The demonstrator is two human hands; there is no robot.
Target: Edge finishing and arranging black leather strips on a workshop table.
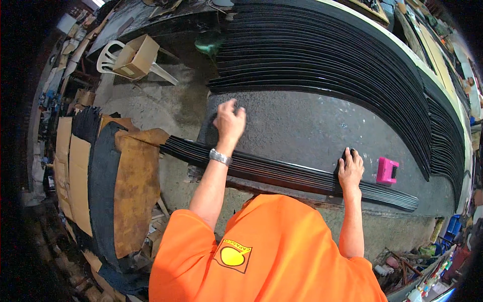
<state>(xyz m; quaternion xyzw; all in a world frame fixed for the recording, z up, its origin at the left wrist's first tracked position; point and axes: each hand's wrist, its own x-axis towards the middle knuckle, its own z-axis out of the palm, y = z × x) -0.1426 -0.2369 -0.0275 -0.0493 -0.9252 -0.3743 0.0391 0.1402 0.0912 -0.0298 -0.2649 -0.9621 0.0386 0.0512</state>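
Observation:
A bundle of long black ribbed strips (282,167), which look like rubber, lies along the near edge of a dark worktable (292,118). My left hand (230,121) is over the table beyond the strips, fingers apart and nothing in them. Near the bundle's right end, my right hand (350,168) reaches across the strips with fingers stretched out; its fingertips look dark. To the right of that hand sits a small pink object (387,171) with a black part. Many similar black strips (322,55) are stacked in curved rows across the far side of the table.
Left of the table stand brown sheets (136,196) and cardboard (80,171); the bundle's left end meets them. A white plastic chair (108,58) holds an open cardboard box (137,56) at the far left. Assorted clutter (402,267) lies at the lower right.

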